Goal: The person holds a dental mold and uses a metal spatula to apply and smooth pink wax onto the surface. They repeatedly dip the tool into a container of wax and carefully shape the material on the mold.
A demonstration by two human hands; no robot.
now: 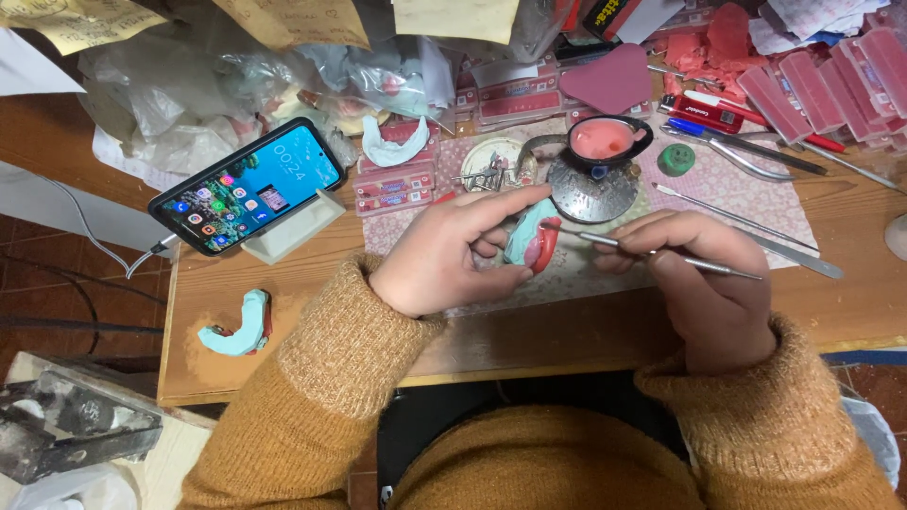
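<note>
Left hand (444,255) pinches the teal dental cast (527,236); right hand (699,283) grips a metal tool (661,255).
Both hands' fingers closed tight, tool tip apparently touching red wax, contact partly hidden.

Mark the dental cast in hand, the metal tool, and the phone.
Dental cast (522,236), head view, its pale green side.
Metal tool (694,262), head view, mid-shaft.
Phone (250,184), head view, screen centre.

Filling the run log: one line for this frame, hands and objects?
left hand: holds pale-blue dental cast with red wax | right hand: holds thin metal tool, tip at the wax | second cast: on wooden table
</note>
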